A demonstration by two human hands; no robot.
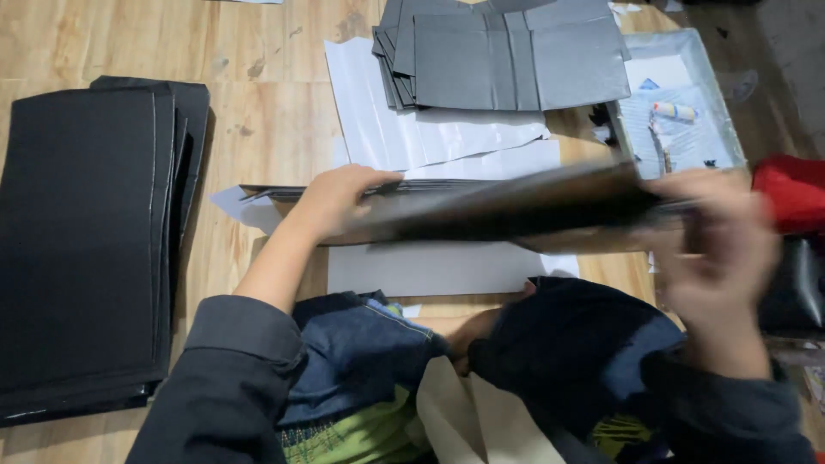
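A wooden floor (pixel 258 129) of pale planks, scuffed in places, serves as the work surface, and the person sits low over it with knees drawn in. Both hands hold a dark board (pixel 516 206) edge-on above the floor: the left hand (pixel 339 199) is closed on its left end, thumb on top, and the right hand (pixel 713 236) grips its right end, though that hand is blurred, so the fingers' exact hold cannot be told. Under the board lies a white sheet (pixel 430 271), flat on the floor just in front of the knees. To the left, well apart, sits a tall stack of black boards (pixel 82 249). Farther off, a pile of grey folded panels (pixel 516 56) rests on more white sheets (pixel 412 129). At the upper right a shallow grey tray (pixel 718 103) holds small items, one perhaps a tube. A red thing (pixel 795 189) and a black thing (pixel 795 292) lie at the right edge.
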